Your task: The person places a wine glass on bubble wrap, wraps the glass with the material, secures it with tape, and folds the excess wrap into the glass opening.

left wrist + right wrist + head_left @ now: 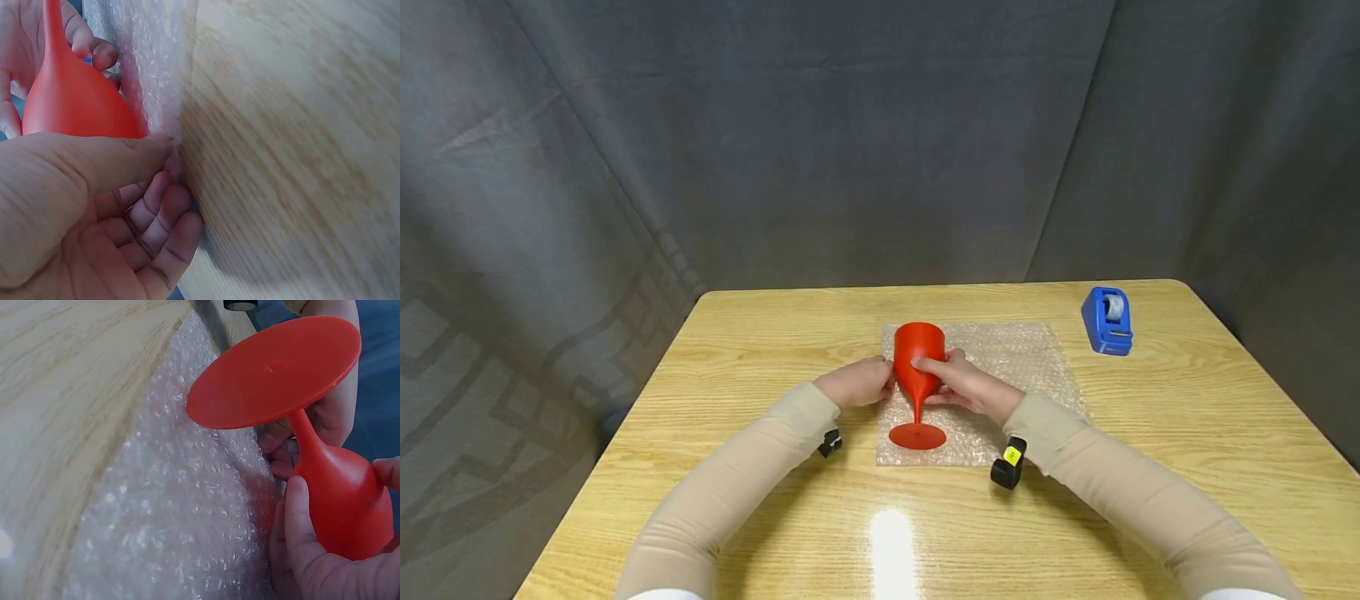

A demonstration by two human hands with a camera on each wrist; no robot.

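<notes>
A red plastic goblet (917,358) lies over the left part of a bubble wrap sheet (1015,358), its round foot (275,372) toward the person. My right hand (966,385) grips the goblet's bowl from the right, thumb on top and fingers beneath. On the other side, my left hand (859,382) pinches the left edge of the bubble wrap between thumb and fingertips, close beside the bowl. The left wrist view shows that pinched edge under the thumb (125,156), partly hidden by it.
A blue tape dispenser (1107,321) with a roll of clear tape stands at the back right of the wooden table (760,333). Grey curtains (850,150) hang behind and at both sides. Each wrist carries a small black camera (1007,465).
</notes>
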